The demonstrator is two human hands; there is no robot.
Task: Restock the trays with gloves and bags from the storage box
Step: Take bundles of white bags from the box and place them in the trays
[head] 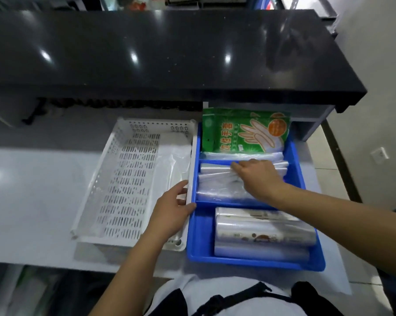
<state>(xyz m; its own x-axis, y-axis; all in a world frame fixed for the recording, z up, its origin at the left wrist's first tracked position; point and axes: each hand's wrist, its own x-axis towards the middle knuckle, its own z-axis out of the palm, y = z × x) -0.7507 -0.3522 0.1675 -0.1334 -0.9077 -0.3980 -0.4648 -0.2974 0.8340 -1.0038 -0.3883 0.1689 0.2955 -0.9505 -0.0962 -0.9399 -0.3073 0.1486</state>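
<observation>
Black glossy counter (169, 53) across top; pale worktop (32, 190) below. Blue tray (202, 236) at right, three compartments: far one holds green glove packet (245, 131) leaning upright; middle one holds clear plastic bags (217, 185); near one holds film rolls (263, 233). White perforated basket (124, 179) touching tray's left side, loose clear bag (172, 163) along its right wall. Right hand (258, 176) pinches bags in middle compartment. Left hand (172, 208) grips basket's right rim, thumb against blue tray.
</observation>
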